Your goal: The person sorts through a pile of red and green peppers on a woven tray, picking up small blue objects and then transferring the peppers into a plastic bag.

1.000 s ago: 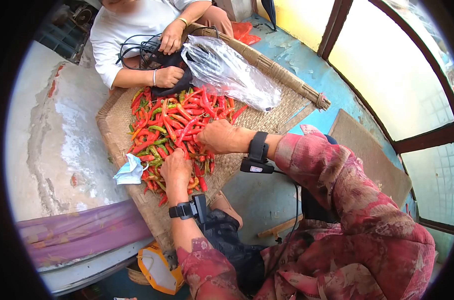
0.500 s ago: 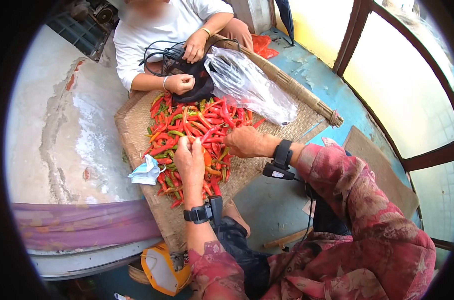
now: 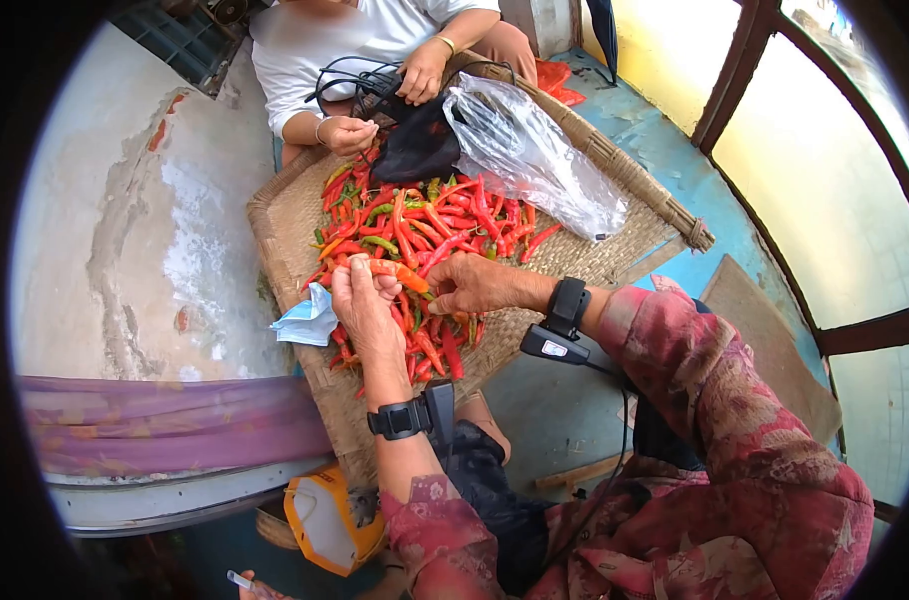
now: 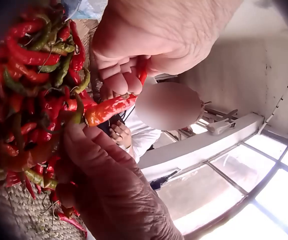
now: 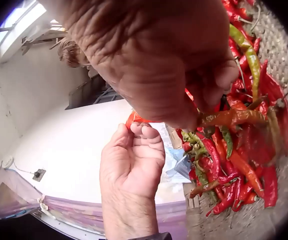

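My left hand (image 3: 368,308) pinches an orange-red chili pepper (image 3: 403,274) at one end, raised over a heap of chilies (image 3: 445,225). In the left wrist view the pepper (image 4: 111,109) points toward my other hand, its wrinkled skin shining. My right hand (image 3: 480,283) is close by, low at the heap's near edge, thumb and fingers curled together. A brownish-orange chili (image 5: 231,118) sticks out from its fingertips in the right wrist view, where the fingers partly hide its end. Red chilies mixed with some green ones lie on a woven tray (image 3: 575,270).
A blue face mask (image 3: 307,318) lies at the tray's left edge. Beyond the heap are a black cloth (image 3: 420,145) and a clear plastic bag (image 3: 535,150). Across the tray sits a person in a white shirt (image 3: 325,50), with black cables (image 3: 350,80) by their hands.
My left hand has risen from the heap with the orange-red chili. My right hand has stayed low at the heap. The other person's hand has moved off the black cloth.
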The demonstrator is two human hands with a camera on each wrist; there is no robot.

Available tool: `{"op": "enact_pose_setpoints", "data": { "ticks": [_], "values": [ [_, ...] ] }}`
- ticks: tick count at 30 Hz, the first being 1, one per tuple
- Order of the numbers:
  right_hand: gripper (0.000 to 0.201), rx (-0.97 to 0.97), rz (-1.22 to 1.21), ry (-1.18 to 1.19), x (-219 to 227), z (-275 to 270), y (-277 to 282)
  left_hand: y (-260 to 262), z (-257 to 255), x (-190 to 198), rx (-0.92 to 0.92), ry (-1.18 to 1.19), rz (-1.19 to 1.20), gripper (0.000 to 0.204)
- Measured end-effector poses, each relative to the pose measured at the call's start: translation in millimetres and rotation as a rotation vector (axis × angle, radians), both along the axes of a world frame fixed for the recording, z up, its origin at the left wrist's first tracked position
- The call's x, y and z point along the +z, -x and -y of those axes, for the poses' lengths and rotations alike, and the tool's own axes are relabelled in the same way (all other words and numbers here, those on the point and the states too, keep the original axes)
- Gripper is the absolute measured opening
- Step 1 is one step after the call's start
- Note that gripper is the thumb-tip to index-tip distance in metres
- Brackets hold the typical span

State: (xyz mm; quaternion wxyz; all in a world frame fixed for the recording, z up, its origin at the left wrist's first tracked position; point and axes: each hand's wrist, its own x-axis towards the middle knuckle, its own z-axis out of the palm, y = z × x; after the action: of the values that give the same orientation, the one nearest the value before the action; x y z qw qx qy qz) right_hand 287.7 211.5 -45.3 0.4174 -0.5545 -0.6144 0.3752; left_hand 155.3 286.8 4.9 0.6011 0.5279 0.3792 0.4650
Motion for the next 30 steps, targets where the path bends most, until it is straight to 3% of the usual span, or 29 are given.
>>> {"op": "enact_pose_setpoints", "data": {
  "ticks": [5, 8, 10, 12, 14, 15, 17, 20, 21, 24, 27, 28, 30],
  "values": [
    [0.013, -0.076, 0.059, -0.046, -8, -8, 5, 7, 1, 2, -0.033, 0.096, 0.108, 0.017],
    [0.019, -0.13, 0.117, -0.081, -14, -12, 4, 12, 0, 7, 0.047, 0.003, 0.051, 0.017],
    [0.024, -0.24, 0.378, -0.04, -5, -9, 2, 14, 0, 10, 0.163, -0.095, 0.025, 0.018],
    [0.033, -0.175, 0.409, 0.021, -2, -3, -3, 14, -1, 11, 0.217, -0.147, 0.017, 0.018],
    [0.042, -0.352, 0.452, -0.116, -7, 0, 1, 13, -3, 10, 0.205, -0.119, 0.059, 0.019],
    [0.042, -0.35, 0.457, -0.121, -2, 1, 2, 12, -3, 10, 0.192, -0.108, 0.051, 0.018],
    [0.048, -0.312, 0.351, -0.361, 7, 3, 4, 7, -1, 7, 0.154, -0.075, 0.07, 0.018],
    [0.04, -0.202, 0.271, -0.375, 15, 4, 10, 0, 3, -1, 0.003, 0.032, 0.146, 0.02],
    [0.032, -0.158, 0.264, -0.209, 22, 5, 9, -2, 5, -3, -0.04, 0.069, 0.139, 0.02],
    [0.028, -0.243, 0.286, -0.213, 11, 1, 4, -8, 8, -6, -0.085, 0.112, 0.137, 0.024],
    [0.028, -0.32, 0.374, -0.151, 9, 1, -9, -2, 5, -10, -0.08, -0.03, -0.169, 0.034],
    [0.029, -0.361, 0.437, -0.116, 11, 2, -14, -1, 4, -16, -0.082, -0.033, -0.17, 0.034],
    [0.028, -0.372, 0.46, -0.111, 7, 2, -22, 0, -1, -27, -0.143, -0.312, -0.585, 0.031]
  ]
}}
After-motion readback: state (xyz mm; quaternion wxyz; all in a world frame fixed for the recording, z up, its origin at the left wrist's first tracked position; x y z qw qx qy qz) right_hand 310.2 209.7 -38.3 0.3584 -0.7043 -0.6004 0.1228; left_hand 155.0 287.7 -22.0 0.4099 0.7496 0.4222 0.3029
